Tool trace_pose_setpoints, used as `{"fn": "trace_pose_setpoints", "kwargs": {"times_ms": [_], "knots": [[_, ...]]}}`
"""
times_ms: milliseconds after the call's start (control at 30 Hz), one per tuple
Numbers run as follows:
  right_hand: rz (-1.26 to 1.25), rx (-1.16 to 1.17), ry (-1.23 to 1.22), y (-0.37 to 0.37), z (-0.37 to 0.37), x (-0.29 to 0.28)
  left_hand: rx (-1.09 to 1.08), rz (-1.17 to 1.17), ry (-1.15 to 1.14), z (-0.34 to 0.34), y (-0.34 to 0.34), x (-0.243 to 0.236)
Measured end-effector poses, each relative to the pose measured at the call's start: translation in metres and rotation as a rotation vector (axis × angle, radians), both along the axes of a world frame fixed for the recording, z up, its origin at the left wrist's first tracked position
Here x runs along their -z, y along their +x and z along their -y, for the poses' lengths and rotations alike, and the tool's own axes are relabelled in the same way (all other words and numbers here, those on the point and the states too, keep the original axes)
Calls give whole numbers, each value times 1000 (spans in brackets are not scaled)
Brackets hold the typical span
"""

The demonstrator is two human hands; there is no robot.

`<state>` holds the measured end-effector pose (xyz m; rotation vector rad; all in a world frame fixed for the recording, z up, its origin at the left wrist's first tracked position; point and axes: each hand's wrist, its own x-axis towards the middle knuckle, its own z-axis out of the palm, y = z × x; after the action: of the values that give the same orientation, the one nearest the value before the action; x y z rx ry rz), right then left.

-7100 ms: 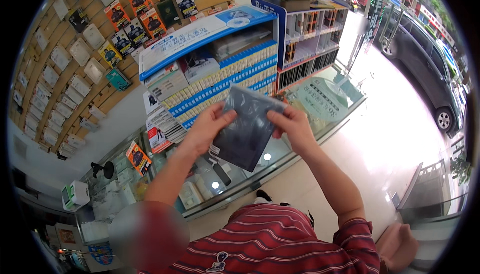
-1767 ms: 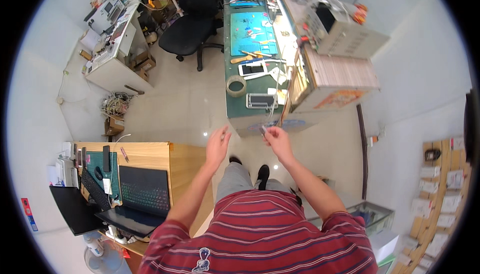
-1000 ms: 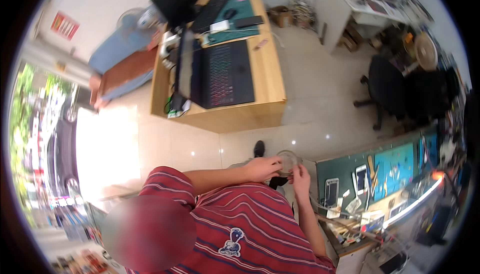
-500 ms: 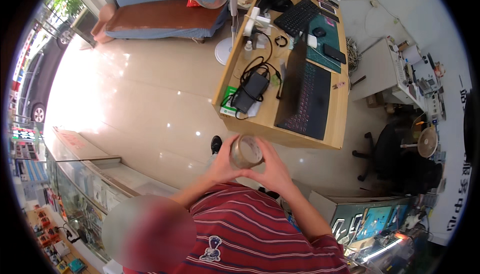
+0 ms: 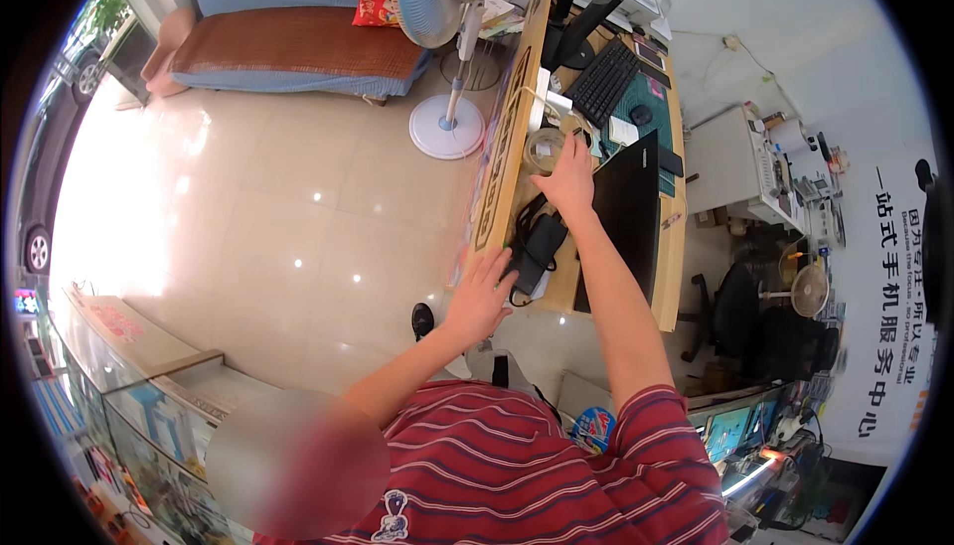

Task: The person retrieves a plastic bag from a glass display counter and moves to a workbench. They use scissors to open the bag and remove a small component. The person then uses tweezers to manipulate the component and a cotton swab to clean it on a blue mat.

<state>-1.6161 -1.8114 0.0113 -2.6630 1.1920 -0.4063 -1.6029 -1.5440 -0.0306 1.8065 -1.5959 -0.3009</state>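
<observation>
My right hand (image 5: 563, 175) is over the left part of the wooden desk (image 5: 671, 262), fingers curved round a clear brownish tape roll (image 5: 544, 151) at the surface, beside white power strips. My left hand (image 5: 479, 294) lies lower, open, fingers spread at the desk's near-left raised edge, nothing held. Just right of its fingertips are a black power adapter and cables (image 5: 537, 247). Beneath my right forearm is a black laptop (image 5: 626, 197). Further back on the desk stand a black keyboard (image 5: 604, 83), a monitor and a mouse on a green mat.
A standing fan (image 5: 445, 128) is left of the desk, before a blue sofa (image 5: 278, 78) with a red cushion. Glass counters (image 5: 149, 386) line the lower left. An office chair (image 5: 740, 307), white side desk (image 5: 730, 167) and lit workbench are at the right. A car stands outside.
The roll has moved from both hands near my body forward onto the desk, under my right hand. My left hand has let go and spread open. Seven seconds ago both hands held a dark packaged sleeve.
</observation>
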Motion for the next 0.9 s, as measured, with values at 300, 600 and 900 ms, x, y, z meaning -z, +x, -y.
{"fn": "trace_pose_setpoints", "kwargs": {"times_ms": [300,600,900], "knots": [[-195,109,215,22,20,60,20,-26,4,25,26,-9],[-274,38,221,11,30,68,86,103,-24,61,49,-13],[525,-42,292,-81,-116,-7,100,263,0,97,63,-9]]}}
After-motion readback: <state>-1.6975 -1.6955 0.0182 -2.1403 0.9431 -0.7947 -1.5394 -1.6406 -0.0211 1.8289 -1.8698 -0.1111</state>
